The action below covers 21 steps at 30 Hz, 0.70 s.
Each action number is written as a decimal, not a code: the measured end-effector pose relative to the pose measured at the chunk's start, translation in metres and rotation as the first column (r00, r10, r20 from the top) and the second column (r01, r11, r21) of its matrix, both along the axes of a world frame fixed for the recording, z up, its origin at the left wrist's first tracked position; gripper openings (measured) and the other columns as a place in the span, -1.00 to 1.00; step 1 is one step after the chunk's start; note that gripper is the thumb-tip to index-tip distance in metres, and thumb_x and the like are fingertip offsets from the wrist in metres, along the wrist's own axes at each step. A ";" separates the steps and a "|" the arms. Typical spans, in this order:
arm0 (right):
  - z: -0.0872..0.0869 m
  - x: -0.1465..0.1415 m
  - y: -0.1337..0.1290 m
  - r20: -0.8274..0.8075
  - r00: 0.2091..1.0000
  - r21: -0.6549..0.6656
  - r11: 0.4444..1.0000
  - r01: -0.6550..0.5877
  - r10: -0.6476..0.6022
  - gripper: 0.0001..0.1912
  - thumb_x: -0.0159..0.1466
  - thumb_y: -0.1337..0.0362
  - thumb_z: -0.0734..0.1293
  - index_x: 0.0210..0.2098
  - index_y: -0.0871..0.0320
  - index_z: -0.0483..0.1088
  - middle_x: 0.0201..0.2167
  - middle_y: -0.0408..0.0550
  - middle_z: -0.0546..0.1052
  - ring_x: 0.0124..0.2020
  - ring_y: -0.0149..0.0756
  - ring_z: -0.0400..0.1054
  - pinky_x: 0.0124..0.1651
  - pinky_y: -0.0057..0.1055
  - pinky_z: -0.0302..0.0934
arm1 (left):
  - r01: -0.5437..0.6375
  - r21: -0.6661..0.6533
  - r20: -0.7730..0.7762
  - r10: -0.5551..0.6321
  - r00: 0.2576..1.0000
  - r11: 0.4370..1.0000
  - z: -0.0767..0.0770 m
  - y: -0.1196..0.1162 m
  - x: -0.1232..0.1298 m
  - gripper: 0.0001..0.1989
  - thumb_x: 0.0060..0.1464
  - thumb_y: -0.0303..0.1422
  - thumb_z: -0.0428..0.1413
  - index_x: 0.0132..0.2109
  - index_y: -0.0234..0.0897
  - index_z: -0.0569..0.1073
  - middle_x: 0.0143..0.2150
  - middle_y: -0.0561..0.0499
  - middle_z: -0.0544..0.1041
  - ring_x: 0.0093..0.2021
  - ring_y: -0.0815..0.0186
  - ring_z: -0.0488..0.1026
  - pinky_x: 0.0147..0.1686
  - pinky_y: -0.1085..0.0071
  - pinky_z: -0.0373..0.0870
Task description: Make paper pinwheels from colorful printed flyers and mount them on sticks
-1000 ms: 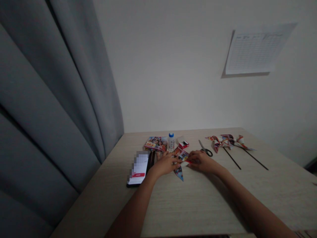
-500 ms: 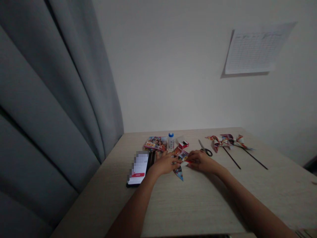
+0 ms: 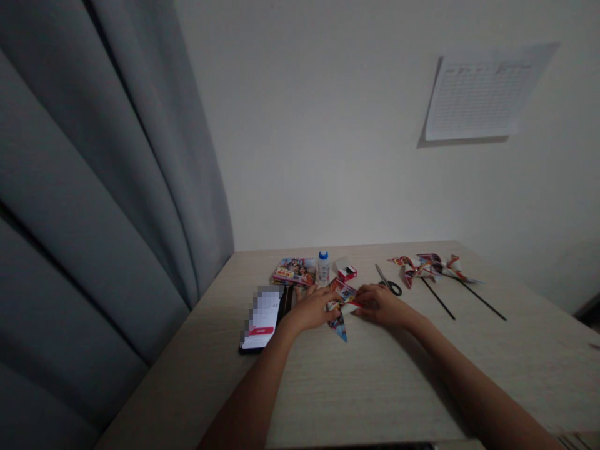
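Observation:
My left hand (image 3: pixel 311 310) and my right hand (image 3: pixel 379 306) rest on the table, their fingertips meeting a folded piece of printed paper (image 3: pixel 344 291). Both hands pinch its edges, and a blue pointed corner (image 3: pixel 339 329) sticks out below them. Part of the paper is hidden by my fingers. Just beyond my right hand lie black-handled scissors (image 3: pixel 389 282), and a smartphone (image 3: pixel 261 320) lies by my left wrist.
Along the back of the table (image 3: pixel 375 381) stand a white-capped bottle (image 3: pixel 323 269), a small red box (image 3: pixel 346 271) and a printed sheet (image 3: pixel 295 272). Paper pinwheels (image 3: pixel 429 267) on black sticks lie to the right. A grey curtain (image 3: pixel 98 187) hangs along the left side.
A little more white paper shows near my right fingertips. Both hands stay in nearly the same place.

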State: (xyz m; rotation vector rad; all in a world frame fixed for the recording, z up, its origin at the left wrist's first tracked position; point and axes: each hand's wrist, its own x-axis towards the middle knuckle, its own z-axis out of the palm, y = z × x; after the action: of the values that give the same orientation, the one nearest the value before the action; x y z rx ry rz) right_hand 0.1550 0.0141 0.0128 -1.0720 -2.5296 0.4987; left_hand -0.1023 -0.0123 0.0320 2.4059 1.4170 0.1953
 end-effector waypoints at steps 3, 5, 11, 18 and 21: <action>0.000 0.000 0.000 -0.016 1.000 -0.003 1.000 0.000 0.000 -0.74 0.29 0.10 0.36 -0.13 0.08 0.59 -0.07 0.02 0.57 -0.05 -0.13 0.43 0.09 -0.21 0.25 | -0.010 -0.004 -0.023 0.010 1.000 1.000 0.001 0.000 0.000 -0.68 0.25 -0.09 0.09 0.12 0.15 0.48 0.39 0.11 0.27 0.42 -0.11 -0.02 0.29 -0.41 -0.28; 0.001 -0.001 0.000 -0.016 1.000 -0.003 1.000 0.002 -0.002 -0.75 0.29 0.11 0.36 -0.14 0.07 0.60 -0.07 0.01 0.57 -0.05 -0.14 0.43 0.09 -0.20 0.25 | -0.006 0.007 -0.033 0.006 0.999 1.000 0.001 -0.001 0.001 -0.69 0.26 -0.07 0.08 0.11 0.16 0.49 0.38 0.12 0.29 0.42 -0.12 -0.01 0.28 -0.43 -0.30; 0.000 -0.001 -0.001 -0.003 1.000 -0.007 1.000 0.010 -0.010 -0.73 0.29 0.09 0.36 -0.12 0.06 0.59 -0.06 0.00 0.57 -0.05 -0.14 0.43 0.09 -0.21 0.25 | 0.004 0.022 -0.060 -0.003 0.998 1.000 0.002 -0.001 0.001 -0.65 0.28 -0.05 0.04 0.14 0.14 0.49 0.40 0.10 0.27 0.40 -0.14 0.01 0.30 -0.39 -0.27; 0.004 -0.001 -0.003 -0.001 1.000 -0.014 1.000 0.004 -0.004 -0.76 0.29 0.12 0.36 -0.15 0.08 0.59 -0.07 -0.01 0.57 -0.05 -0.15 0.43 0.07 -0.23 0.26 | -0.021 0.023 -0.090 0.023 0.996 1.000 0.004 -0.002 0.003 -0.69 0.29 -0.09 0.01 0.10 0.15 0.51 0.39 0.13 0.27 0.42 -0.19 -0.04 0.26 -0.48 -0.36; 0.005 -0.001 -0.003 0.000 1.000 -0.010 1.000 0.002 -0.002 -0.74 0.29 0.10 0.36 -0.14 0.08 0.59 -0.07 0.00 0.57 -0.06 -0.16 0.44 0.07 -0.22 0.26 | -0.027 0.022 -0.098 0.029 0.995 0.999 0.004 -0.001 0.004 -0.71 0.30 -0.09 0.01 0.08 0.16 0.52 0.37 0.14 0.29 0.42 -0.15 -0.03 0.27 -0.46 -0.36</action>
State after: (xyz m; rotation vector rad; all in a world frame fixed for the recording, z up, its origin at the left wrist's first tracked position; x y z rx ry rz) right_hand 0.1538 0.0110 0.0175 -1.0782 -2.5282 0.5114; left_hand -0.0981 -0.0138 0.0360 2.4437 1.4989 0.1006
